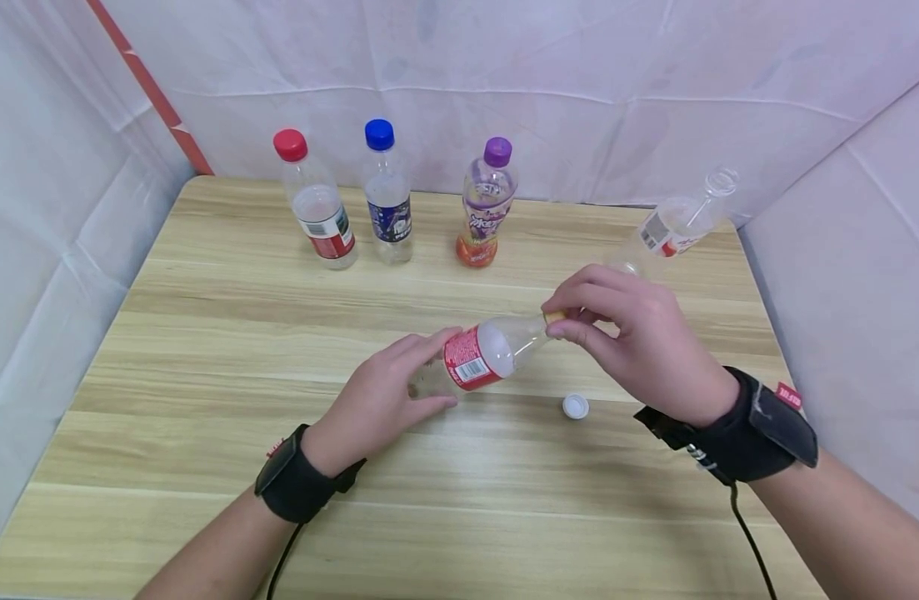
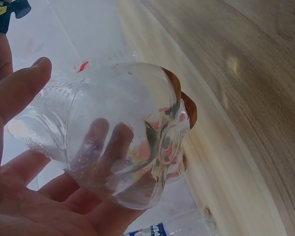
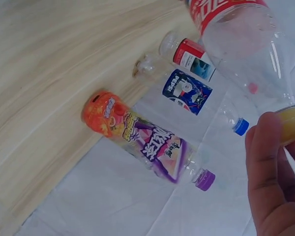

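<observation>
A clear plastic bottle with a red label point(image 1: 476, 360) lies tilted between the two hands, its neck pointing right. Around its lower end the left hand point(image 1: 377, 392) grips it, thumb on the near side and fingers on the far side. In the left wrist view the bottle's clear base point(image 2: 123, 137) faces the camera, fingers showing through it. At the bottle's mouth, the right hand point(image 1: 627, 321) pinches a yellow cap point(image 3: 291, 125) between thumb and fingers. A loose white cap point(image 1: 575, 407) rests on the table below the right hand.
Along the back of the wooden table point(image 1: 227, 333) stand a red-capped bottle point(image 1: 324, 218), a blue-capped bottle point(image 1: 389, 212) and a purple-capped bottle point(image 1: 486, 208). An uncapped bottle point(image 1: 672, 232) stands at the back right, beyond the right hand. White sheeting point(image 1: 504, 67) encloses the table behind and at both sides.
</observation>
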### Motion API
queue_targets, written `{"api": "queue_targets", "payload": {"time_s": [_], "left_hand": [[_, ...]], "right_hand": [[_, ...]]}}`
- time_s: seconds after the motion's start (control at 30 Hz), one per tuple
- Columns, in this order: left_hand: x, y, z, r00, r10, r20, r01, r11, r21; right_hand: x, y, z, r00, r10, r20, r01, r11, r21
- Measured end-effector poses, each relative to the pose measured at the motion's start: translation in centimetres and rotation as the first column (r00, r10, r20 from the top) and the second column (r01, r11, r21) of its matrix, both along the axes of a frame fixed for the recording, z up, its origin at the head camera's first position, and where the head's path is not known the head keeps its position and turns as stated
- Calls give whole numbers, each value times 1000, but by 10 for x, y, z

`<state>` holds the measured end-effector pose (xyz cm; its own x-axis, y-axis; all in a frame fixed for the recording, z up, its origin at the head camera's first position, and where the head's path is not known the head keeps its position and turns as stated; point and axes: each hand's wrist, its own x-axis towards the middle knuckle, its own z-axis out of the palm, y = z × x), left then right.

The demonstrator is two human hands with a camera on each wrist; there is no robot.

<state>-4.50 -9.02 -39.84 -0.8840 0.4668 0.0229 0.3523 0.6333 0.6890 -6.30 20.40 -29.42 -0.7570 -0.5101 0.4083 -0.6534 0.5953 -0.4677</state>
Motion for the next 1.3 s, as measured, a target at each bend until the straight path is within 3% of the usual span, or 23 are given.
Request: {"api": "queue_targets", "payload": {"time_s": [0.17, 0.3, 0.5, 0.63, 0.87, 1.3], "left_hand": [[1, 0, 0, 1000, -4, 7, 4, 1000, 4], [1, 0, 1, 1000, 1, -5, -1, 1000, -8], [1, 0, 0, 1000, 13, -16, -13, 1000, -13], [1, 0, -1, 1000, 5, -21, -5, 1000, -5], [2, -1, 1, 1000, 1, 7, -1, 1000, 11], [1, -4, 3, 996, -28, 80, 23, 998, 58]], "right_hand": [[0, 1, 0, 1000, 0, 20, 0, 1000, -6], [-1, 2, 3, 994, -39, 107, 41, 999, -19], [1, 0, 3, 965, -78, 251, 98, 993, -68], [0, -2, 2, 974, -67, 216, 88, 992, -88], [1, 0, 3, 992, -47, 115, 52, 998, -43], [1, 3, 3, 998, 58, 31, -56, 997, -49]]}}
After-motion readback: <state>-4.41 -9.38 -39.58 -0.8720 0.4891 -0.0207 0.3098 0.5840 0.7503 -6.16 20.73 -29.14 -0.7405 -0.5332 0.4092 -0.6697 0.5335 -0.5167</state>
